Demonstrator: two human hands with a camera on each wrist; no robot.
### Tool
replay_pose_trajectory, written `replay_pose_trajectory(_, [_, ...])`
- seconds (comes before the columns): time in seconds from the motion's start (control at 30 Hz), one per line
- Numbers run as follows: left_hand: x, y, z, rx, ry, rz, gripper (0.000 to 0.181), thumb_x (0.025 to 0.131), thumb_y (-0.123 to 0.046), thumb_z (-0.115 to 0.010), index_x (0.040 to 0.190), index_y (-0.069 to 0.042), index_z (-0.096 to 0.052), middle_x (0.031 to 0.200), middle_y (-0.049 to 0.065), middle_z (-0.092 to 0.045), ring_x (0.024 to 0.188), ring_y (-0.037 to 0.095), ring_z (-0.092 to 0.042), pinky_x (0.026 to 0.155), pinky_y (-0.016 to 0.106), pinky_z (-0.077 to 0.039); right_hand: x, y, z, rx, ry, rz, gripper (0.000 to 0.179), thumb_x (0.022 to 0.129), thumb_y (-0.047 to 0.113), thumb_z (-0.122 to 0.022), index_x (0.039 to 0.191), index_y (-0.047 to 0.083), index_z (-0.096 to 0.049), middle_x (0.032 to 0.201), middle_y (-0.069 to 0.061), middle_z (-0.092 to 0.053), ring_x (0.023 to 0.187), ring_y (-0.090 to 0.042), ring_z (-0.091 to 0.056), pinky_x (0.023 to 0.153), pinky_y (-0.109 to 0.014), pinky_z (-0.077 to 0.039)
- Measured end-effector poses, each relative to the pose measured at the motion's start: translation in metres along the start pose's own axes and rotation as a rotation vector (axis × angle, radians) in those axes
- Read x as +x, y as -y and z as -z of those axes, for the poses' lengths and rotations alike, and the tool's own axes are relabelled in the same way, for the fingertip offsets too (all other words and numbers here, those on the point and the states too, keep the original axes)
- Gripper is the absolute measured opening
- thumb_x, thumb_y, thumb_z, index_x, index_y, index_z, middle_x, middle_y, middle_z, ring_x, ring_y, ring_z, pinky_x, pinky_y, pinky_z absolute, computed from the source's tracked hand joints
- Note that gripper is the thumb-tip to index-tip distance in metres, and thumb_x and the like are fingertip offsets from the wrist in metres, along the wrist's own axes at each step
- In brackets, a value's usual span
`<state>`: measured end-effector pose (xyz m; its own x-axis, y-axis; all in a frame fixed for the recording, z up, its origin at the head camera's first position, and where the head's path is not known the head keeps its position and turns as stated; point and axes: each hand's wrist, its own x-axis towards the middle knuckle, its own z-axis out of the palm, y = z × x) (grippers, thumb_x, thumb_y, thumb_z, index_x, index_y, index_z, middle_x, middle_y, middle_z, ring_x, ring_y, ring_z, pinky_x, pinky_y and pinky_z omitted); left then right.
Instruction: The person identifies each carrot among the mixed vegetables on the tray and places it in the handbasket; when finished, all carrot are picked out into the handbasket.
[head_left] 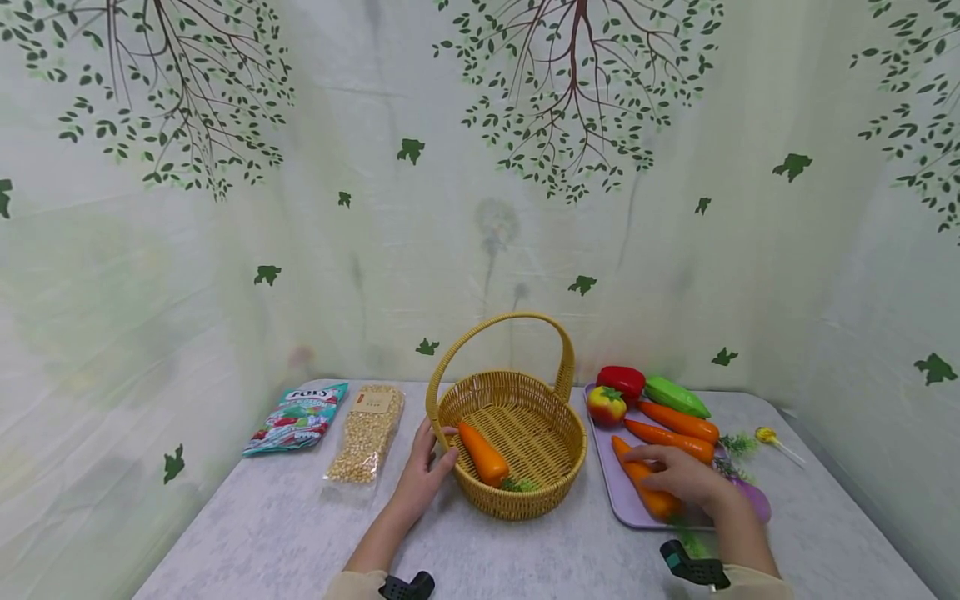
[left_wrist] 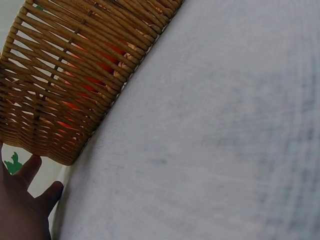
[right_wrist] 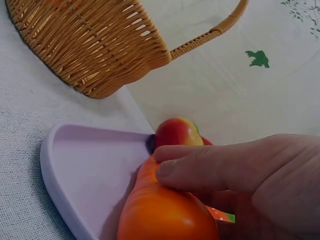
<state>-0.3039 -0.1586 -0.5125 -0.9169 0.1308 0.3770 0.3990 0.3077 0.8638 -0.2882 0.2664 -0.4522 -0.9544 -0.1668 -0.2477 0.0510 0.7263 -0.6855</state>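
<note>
A round wicker basket (head_left: pixel 517 504) with a tall arched handle stands on the table, one carrot (head_left: pixel 483 456) lying inside. My left hand (head_left: pixel 422 475) holds its left rim near the foot of the handle; the left wrist view has fingers (left_wrist: pixel 49 196) just beside the weave. On a lilac tray (head_left: pixel 618 504) to the right, my right hand (head_left: pixel 678 477) grips the nearest orange carrot (head_left: pixel 660 502), with fingers (right_wrist: pixel 182 172) laid across its top in the right wrist view. Two more carrots (head_left: pixel 678 421) lie behind it.
Also on the tray are a red pepper (head_left: pixel 621 380), a red-yellow fruit (head_left: pixel 606 406), a green ridged vegetable (head_left: pixel 675 396) and a purple rounded thing (head_left: pixel 756 500). A lollipop (head_left: pixel 767 435) lies to its right. Left of the basket are a teal snack packet (head_left: pixel 296 421) and a bag of kernels (head_left: pixel 367 442).
</note>
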Motion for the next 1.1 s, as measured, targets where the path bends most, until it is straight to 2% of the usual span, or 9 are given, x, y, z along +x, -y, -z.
replay_pose_trajectory(0.2, [0.0003,0.0005,-0.0004,0.006,0.001,0.012,0.038,0.101,-0.027,-0.057,0.135,-0.01,-0.053,0.168,0.003,-0.013,0.155,0.039,-0.014,0.115,0.069,-0.025,-0.0046,0.0039,-0.0013,-0.014,0.054,0.063,0.058,0.08,0.02,-0.079,0.135,0.02,-0.062,0.151,-0.016,-0.048,0.128,-0.041,-0.047,0.103,-0.068,-0.039])
replay_pose_trajectory(0.27, [0.0004,0.0003,-0.0004,0.004,0.001,0.014,0.038,0.101,-0.027,-0.057,0.135,-0.01,-0.053,0.168,0.003,-0.013,0.155,0.038,-0.014,0.115,0.069,-0.025,-0.0054,0.0045,-0.0017,-0.013,0.061,0.084,0.061,0.079,0.019,-0.08,0.136,0.019,-0.061,0.151,-0.016,-0.048,0.131,-0.044,-0.046,0.104,-0.069,-0.038])
replay_pose_trajectory(0.4, [0.0004,0.0004,-0.0002,0.003,0.001,0.009,0.038,0.101,-0.026,-0.058,0.135,-0.01,-0.054,0.168,0.004,-0.014,0.155,0.037,-0.014,0.115,0.069,-0.025,-0.0047,0.0043,-0.0018,-0.005,0.057,0.074,0.062,0.078,0.019,-0.08,0.137,0.019,-0.06,0.149,-0.016,-0.049,0.129,-0.042,-0.047,0.103,-0.068,-0.04])
replay_pose_trajectory(0.57, [0.0004,0.0014,-0.0002,0.007,-0.001,0.005,0.038,0.101,-0.026,-0.057,0.135,-0.009,-0.054,0.168,0.004,-0.014,0.155,0.036,-0.014,0.114,0.07,-0.026,-0.0018,0.0012,-0.0021,0.0,0.051,0.064,0.059,0.08,0.022,-0.08,0.137,0.024,-0.06,0.148,-0.014,-0.051,0.125,-0.038,-0.05,0.1,-0.064,-0.043])
replay_pose_trajectory(0.7, [0.0001,0.0012,-0.0004,0.013,0.001,0.01,0.038,0.101,-0.026,-0.057,0.135,-0.009,-0.054,0.168,0.004,-0.014,0.155,0.036,-0.014,0.115,0.07,-0.025,0.0002,-0.0019,-0.0018,0.015,0.055,0.105,0.056,0.083,0.02,-0.077,0.137,0.022,-0.06,0.145,-0.013,-0.054,0.122,-0.036,-0.052,0.098,-0.06,-0.046])
replay_pose_trajectory(0.83, [0.0001,0.0003,-0.0004,0.018,0.001,0.015,0.039,0.101,-0.027,-0.057,0.135,-0.009,-0.054,0.168,0.002,-0.014,0.155,0.038,-0.016,0.115,0.069,-0.025,0.0013,-0.0042,-0.0014,0.064,0.044,0.092,0.051,0.085,0.017,-0.073,0.134,0.022,-0.062,0.141,-0.012,-0.056,0.117,-0.03,-0.052,0.094,-0.051,-0.05])
replay_pose_trajectory(0.93, [0.0,-0.0003,-0.0002,0.02,0.001,0.016,0.039,0.101,-0.027,-0.058,0.136,-0.009,-0.054,0.168,0.001,-0.014,0.154,0.039,-0.018,0.115,0.068,-0.026,0.0008,-0.0041,-0.0001,0.104,0.029,0.056,0.047,0.086,0.018,-0.071,0.132,0.023,-0.064,0.14,-0.012,-0.055,0.115,-0.029,-0.05,0.09,-0.046,-0.05])
replay_pose_trajectory(1.1, [-0.0002,-0.0006,0.0,0.011,0.003,0.01,0.039,0.101,-0.025,-0.057,0.136,-0.008,-0.053,0.168,0.002,-0.013,0.154,0.037,-0.016,0.115,0.068,-0.026,-0.0032,0.0002,0.0036,0.145,0.02,0.087,0.042,0.09,0.019,-0.068,0.132,0.019,-0.064,0.145,-0.017,-0.05,0.115,-0.03,-0.051,0.09,-0.044,-0.052])
